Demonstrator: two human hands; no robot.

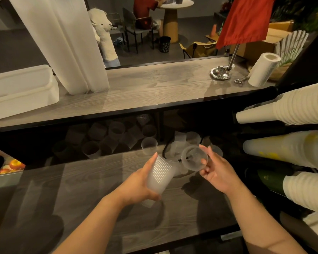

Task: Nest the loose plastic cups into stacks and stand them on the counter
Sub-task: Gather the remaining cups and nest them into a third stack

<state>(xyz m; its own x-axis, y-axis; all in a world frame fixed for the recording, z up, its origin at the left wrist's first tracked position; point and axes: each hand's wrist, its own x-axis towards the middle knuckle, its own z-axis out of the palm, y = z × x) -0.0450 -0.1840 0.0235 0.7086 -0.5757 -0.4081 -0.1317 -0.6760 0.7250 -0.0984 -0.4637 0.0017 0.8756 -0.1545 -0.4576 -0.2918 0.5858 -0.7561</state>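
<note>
Above the lower wooden table (92,189), the left grip (138,187) clasps a tilted stack of nested clear plastic cups (159,177). The right grip (218,171) pinches a single clear cup (194,158) by its rim, mouth toward the camera, just beside the stack's open end. More loose cups (116,136) lie in the shadow behind.

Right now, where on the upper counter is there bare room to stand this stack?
Bare wood runs along the upper counter between the tall cup stacks and the flag stand. It is crowded past that, with tongs and paper towel roll.
</note>
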